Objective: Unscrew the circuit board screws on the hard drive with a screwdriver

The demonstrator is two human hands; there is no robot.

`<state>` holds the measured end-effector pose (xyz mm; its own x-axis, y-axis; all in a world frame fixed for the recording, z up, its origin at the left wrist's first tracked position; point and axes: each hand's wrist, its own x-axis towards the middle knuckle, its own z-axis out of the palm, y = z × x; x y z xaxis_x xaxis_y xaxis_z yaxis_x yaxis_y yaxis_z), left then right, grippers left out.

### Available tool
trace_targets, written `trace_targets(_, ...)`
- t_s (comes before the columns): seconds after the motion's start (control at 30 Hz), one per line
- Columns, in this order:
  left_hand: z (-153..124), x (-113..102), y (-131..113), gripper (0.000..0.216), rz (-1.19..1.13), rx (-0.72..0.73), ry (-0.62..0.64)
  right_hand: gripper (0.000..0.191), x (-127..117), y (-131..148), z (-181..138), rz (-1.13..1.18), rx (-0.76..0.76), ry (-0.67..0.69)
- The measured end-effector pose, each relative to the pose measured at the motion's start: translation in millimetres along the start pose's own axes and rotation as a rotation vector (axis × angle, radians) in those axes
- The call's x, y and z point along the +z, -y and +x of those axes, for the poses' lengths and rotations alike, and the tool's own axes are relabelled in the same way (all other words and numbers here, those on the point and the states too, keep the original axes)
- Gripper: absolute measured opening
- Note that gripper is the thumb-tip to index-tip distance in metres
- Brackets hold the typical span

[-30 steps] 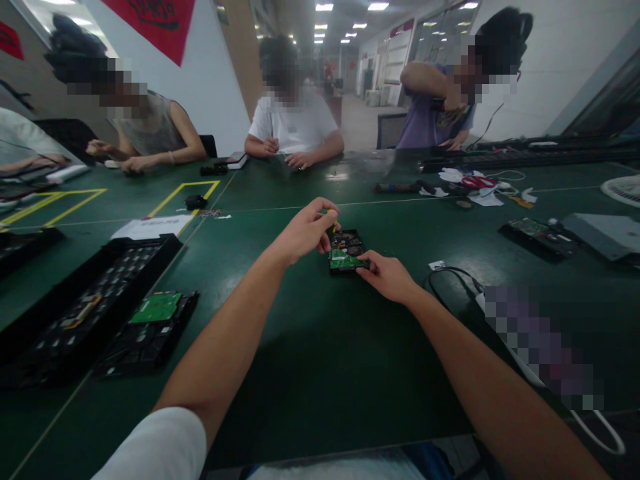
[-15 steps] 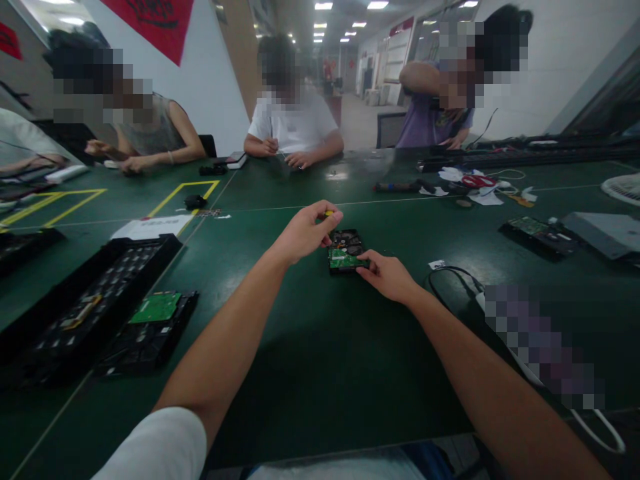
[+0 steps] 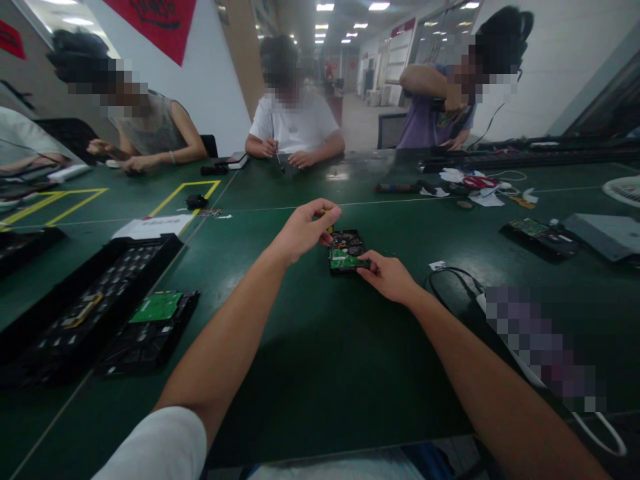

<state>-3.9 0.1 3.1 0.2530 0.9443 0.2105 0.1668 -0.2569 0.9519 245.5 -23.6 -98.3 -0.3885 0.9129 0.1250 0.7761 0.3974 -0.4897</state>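
Note:
A hard drive [image 3: 346, 251] lies board-up on the green table [image 3: 320, 333], its green circuit board facing me. My left hand [image 3: 304, 230] hovers over the drive's far left corner, fingers pinched round a small yellow-handled screwdriver [image 3: 329, 215] that points down at the drive. My right hand [image 3: 389, 277] rests on the table at the drive's near right corner, thumb and forefinger gripping its edge.
A black tray [image 3: 75, 307] and another hard drive [image 3: 150, 330] with a green board lie at the left. A black cable [image 3: 453, 280] curls at the right beside more drives [image 3: 540, 237]. Three people sit or stand across the table, working with their own hands.
My left hand's fingers have shifted slightly around the screwdriver, as in turning it. My right hand and the drive have stayed put.

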Motion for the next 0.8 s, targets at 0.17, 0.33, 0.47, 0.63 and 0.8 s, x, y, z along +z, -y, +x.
trace_targets(0.17,-0.6,-0.3,3.1,0.018,0.018,0.014,-0.001,0.032,0.2,-1.0,0.0,0.005,-0.009,0.000)
trace_targets(0.33,-0.9,2.5,2.7,0.023,-0.050,-0.044,-0.051,0.031,0.1,-0.3,0.1,0.002,-0.004,0.000)
trace_targets(0.47,-1.1,2.6,0.3,0.019,-0.039,-0.045,-0.026,0.030,0.7,-0.5,0.3,-0.010,-0.006,-0.009)
trace_targets(0.63,-1.6,2.0,-3.9,0.012,-0.036,-0.038,-0.008,0.031,1.3,-1.9,0.8,-0.007,-0.011,-0.008)
trace_targets(0.8,-0.5,3.9,-5.3,0.012,-0.046,-0.073,-0.030,0.031,1.6,-1.4,1.0,-0.004,-0.009,-0.004)
